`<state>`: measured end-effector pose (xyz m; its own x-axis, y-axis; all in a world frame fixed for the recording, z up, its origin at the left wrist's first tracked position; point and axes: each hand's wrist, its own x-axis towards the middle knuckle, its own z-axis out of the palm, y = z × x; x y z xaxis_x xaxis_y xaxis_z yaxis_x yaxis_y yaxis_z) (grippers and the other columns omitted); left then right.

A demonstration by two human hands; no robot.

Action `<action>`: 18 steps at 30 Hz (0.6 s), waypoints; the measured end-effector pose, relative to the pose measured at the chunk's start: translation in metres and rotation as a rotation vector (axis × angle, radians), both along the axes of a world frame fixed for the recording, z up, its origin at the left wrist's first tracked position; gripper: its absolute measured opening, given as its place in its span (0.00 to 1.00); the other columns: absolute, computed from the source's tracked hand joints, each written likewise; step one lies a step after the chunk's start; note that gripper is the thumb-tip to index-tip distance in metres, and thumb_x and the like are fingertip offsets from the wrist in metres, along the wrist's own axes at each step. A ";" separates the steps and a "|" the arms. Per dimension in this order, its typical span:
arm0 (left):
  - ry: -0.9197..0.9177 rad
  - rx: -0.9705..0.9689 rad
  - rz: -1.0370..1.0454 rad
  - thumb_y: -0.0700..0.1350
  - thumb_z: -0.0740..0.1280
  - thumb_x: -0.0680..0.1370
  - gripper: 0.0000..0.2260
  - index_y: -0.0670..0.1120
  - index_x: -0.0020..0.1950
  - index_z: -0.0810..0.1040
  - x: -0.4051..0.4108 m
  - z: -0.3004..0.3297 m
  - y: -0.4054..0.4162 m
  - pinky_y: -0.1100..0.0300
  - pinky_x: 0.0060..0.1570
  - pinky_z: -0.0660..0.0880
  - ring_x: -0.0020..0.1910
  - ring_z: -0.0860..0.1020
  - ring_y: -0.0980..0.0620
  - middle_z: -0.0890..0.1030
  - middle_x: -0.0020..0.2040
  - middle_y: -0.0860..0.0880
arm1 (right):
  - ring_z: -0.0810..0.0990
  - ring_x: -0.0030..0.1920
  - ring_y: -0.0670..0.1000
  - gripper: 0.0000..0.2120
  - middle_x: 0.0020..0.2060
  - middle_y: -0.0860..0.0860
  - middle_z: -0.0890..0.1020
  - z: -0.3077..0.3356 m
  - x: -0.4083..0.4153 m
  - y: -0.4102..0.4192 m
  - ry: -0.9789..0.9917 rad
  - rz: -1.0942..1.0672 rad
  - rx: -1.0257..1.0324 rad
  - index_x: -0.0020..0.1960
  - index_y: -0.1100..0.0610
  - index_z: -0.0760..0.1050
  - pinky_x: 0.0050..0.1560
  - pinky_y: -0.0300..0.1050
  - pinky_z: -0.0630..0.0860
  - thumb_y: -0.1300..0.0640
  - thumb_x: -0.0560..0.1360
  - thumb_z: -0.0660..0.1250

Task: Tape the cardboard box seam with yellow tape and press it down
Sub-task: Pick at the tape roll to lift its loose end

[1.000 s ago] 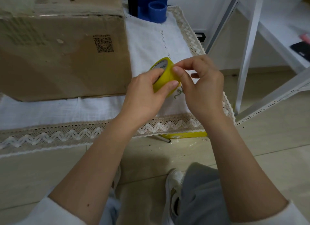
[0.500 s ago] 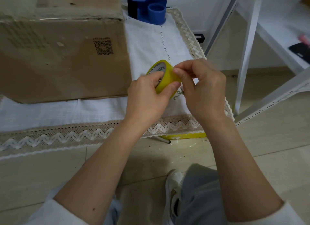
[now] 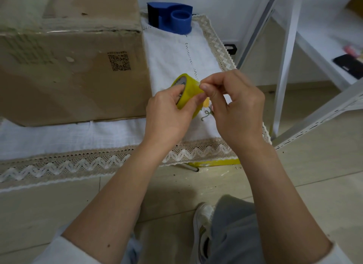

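Note:
A roll of yellow tape (image 3: 188, 89) is held upright above the white cloth, just right of the cardboard box (image 3: 66, 67). My left hand (image 3: 169, 114) grips the roll, thumb inside its core and fingers around the rim. My right hand (image 3: 233, 106) pinches the loose tape end between thumb and forefinger at the roll's right side; a short yellowish strip (image 3: 206, 102) hangs just below the pinch. The box stands at the left with a QR code on its near side. Its top seam lies out of sight.
A blue tape dispenser (image 3: 172, 18) stands at the back of the lace-edged white cloth (image 3: 176, 53). White metal shelf legs (image 3: 284, 63) rise at the right, with a black phone (image 3: 349, 64) on a shelf. Below, a yellow strip (image 3: 216, 162) lies on the tile floor by my shoe.
My right thumb and forefinger have drawn slightly away from the roll, lifting a short piece of tape free. Both hands sit a little lower in view.

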<state>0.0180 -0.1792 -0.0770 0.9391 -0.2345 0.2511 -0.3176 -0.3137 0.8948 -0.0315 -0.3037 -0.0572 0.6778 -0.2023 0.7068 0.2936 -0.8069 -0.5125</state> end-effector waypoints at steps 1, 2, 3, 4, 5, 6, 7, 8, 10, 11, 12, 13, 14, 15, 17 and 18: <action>0.013 -0.025 -0.006 0.62 0.68 0.72 0.23 0.41 0.42 0.81 0.000 0.000 0.000 0.42 0.34 0.77 0.32 0.80 0.41 0.82 0.34 0.38 | 0.79 0.38 0.48 0.05 0.41 0.55 0.82 0.001 0.000 0.000 -0.008 0.003 -0.006 0.47 0.63 0.81 0.42 0.42 0.78 0.62 0.78 0.69; 0.031 -0.052 -0.012 0.63 0.68 0.72 0.23 0.41 0.42 0.81 0.001 0.000 0.000 0.42 0.35 0.78 0.34 0.82 0.40 0.83 0.35 0.37 | 0.79 0.38 0.47 0.05 0.41 0.55 0.82 0.002 -0.001 0.001 -0.014 0.007 -0.012 0.46 0.64 0.81 0.41 0.39 0.77 0.62 0.77 0.69; 0.052 -0.073 -0.017 0.63 0.68 0.71 0.24 0.41 0.43 0.81 0.001 0.000 -0.001 0.41 0.37 0.79 0.37 0.83 0.39 0.83 0.36 0.37 | 0.78 0.38 0.47 0.05 0.41 0.55 0.82 0.002 -0.001 0.001 -0.018 0.014 -0.017 0.46 0.64 0.81 0.42 0.37 0.76 0.62 0.77 0.69; 0.073 -0.088 -0.022 0.63 0.69 0.71 0.24 0.41 0.45 0.81 0.001 0.000 -0.001 0.41 0.38 0.80 0.38 0.84 0.39 0.84 0.37 0.39 | 0.78 0.39 0.47 0.04 0.41 0.55 0.82 0.003 -0.001 0.001 -0.019 0.021 -0.023 0.46 0.64 0.81 0.42 0.37 0.76 0.63 0.77 0.69; 0.093 -0.101 -0.021 0.62 0.70 0.71 0.22 0.42 0.47 0.81 -0.001 0.002 -0.001 0.42 0.40 0.81 0.38 0.85 0.42 0.85 0.36 0.42 | 0.79 0.39 0.48 0.04 0.41 0.56 0.82 0.003 -0.001 0.000 -0.017 0.027 -0.027 0.47 0.64 0.81 0.42 0.38 0.76 0.63 0.77 0.69; 0.110 -0.113 -0.010 0.60 0.72 0.72 0.20 0.44 0.51 0.79 -0.002 0.003 -0.001 0.43 0.42 0.81 0.38 0.85 0.45 0.85 0.36 0.46 | 0.79 0.40 0.49 0.04 0.41 0.56 0.82 0.003 -0.001 -0.001 -0.012 0.033 -0.030 0.47 0.64 0.81 0.43 0.40 0.77 0.63 0.78 0.69; 0.116 -0.125 0.006 0.57 0.73 0.73 0.18 0.46 0.54 0.76 -0.004 0.005 -0.001 0.44 0.42 0.81 0.38 0.85 0.48 0.85 0.36 0.49 | 0.79 0.41 0.49 0.04 0.42 0.55 0.82 0.004 0.000 -0.001 -0.004 0.039 -0.030 0.47 0.64 0.81 0.43 0.42 0.77 0.63 0.78 0.69; 0.109 -0.140 0.014 0.55 0.74 0.73 0.19 0.48 0.57 0.73 -0.005 0.006 -0.001 0.44 0.42 0.81 0.37 0.84 0.49 0.84 0.36 0.51 | 0.79 0.42 0.49 0.04 0.42 0.55 0.81 0.004 0.000 -0.001 0.004 0.043 -0.025 0.48 0.64 0.81 0.44 0.44 0.78 0.63 0.78 0.68; 0.076 -0.176 -0.001 0.52 0.74 0.74 0.19 0.52 0.59 0.70 -0.007 0.007 -0.001 0.42 0.42 0.81 0.37 0.83 0.50 0.83 0.39 0.52 | 0.79 0.44 0.49 0.04 0.44 0.55 0.81 0.005 0.002 0.000 0.024 0.051 -0.009 0.49 0.63 0.80 0.46 0.47 0.78 0.63 0.79 0.67; 0.060 -0.182 -0.006 0.52 0.73 0.74 0.17 0.54 0.58 0.72 -0.007 0.006 -0.001 0.41 0.43 0.81 0.38 0.83 0.50 0.83 0.41 0.52 | 0.79 0.44 0.49 0.04 0.44 0.55 0.80 0.005 0.002 0.001 0.031 0.053 -0.006 0.49 0.63 0.80 0.46 0.49 0.78 0.62 0.79 0.67; 0.048 -0.183 -0.009 0.52 0.73 0.73 0.15 0.55 0.57 0.74 -0.007 0.006 -0.001 0.41 0.43 0.81 0.40 0.83 0.50 0.83 0.43 0.52 | 0.79 0.44 0.49 0.05 0.45 0.55 0.80 0.005 0.002 0.002 0.032 0.055 -0.009 0.49 0.63 0.79 0.46 0.50 0.78 0.62 0.79 0.66; 0.044 -0.189 -0.012 0.52 0.72 0.73 0.13 0.56 0.55 0.76 -0.007 0.007 -0.001 0.42 0.44 0.81 0.42 0.84 0.49 0.83 0.45 0.53 | 0.78 0.45 0.48 0.05 0.45 0.55 0.79 0.006 0.003 0.003 0.030 0.055 -0.015 0.50 0.63 0.79 0.46 0.50 0.78 0.62 0.79 0.66; 0.047 -0.201 -0.018 0.52 0.72 0.74 0.11 0.56 0.55 0.77 -0.007 0.007 -0.001 0.42 0.45 0.81 0.44 0.84 0.49 0.83 0.46 0.53 | 0.78 0.45 0.48 0.05 0.46 0.55 0.79 0.006 0.002 0.003 0.030 0.052 -0.018 0.50 0.63 0.79 0.46 0.50 0.78 0.62 0.80 0.66; 0.054 -0.213 -0.028 0.51 0.72 0.74 0.11 0.55 0.55 0.77 -0.007 0.008 -0.001 0.43 0.45 0.82 0.44 0.84 0.50 0.84 0.47 0.52 | 0.77 0.46 0.48 0.05 0.47 0.55 0.79 0.006 0.002 0.004 0.035 0.044 -0.017 0.51 0.62 0.78 0.46 0.50 0.78 0.61 0.80 0.65; 0.058 -0.213 -0.067 0.49 0.72 0.75 0.11 0.55 0.56 0.78 -0.008 0.010 0.000 0.44 0.45 0.82 0.45 0.84 0.50 0.84 0.48 0.52 | 0.78 0.46 0.48 0.06 0.49 0.54 0.79 0.006 0.001 0.004 0.056 0.002 -0.016 0.52 0.60 0.78 0.44 0.51 0.79 0.58 0.81 0.64; 0.064 -0.208 -0.095 0.48 0.72 0.75 0.11 0.55 0.56 0.78 -0.008 0.011 0.001 0.44 0.45 0.82 0.44 0.84 0.50 0.84 0.48 0.52 | 0.79 0.46 0.48 0.06 0.49 0.52 0.80 0.006 0.001 0.004 0.067 -0.020 -0.013 0.52 0.59 0.77 0.44 0.53 0.79 0.57 0.81 0.63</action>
<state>0.0098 -0.1779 -0.0662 0.9310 -0.2719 0.2436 -0.2771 -0.0920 0.9564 -0.0306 -0.3000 -0.0511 0.7194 -0.2080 0.6627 0.2424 -0.8189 -0.5202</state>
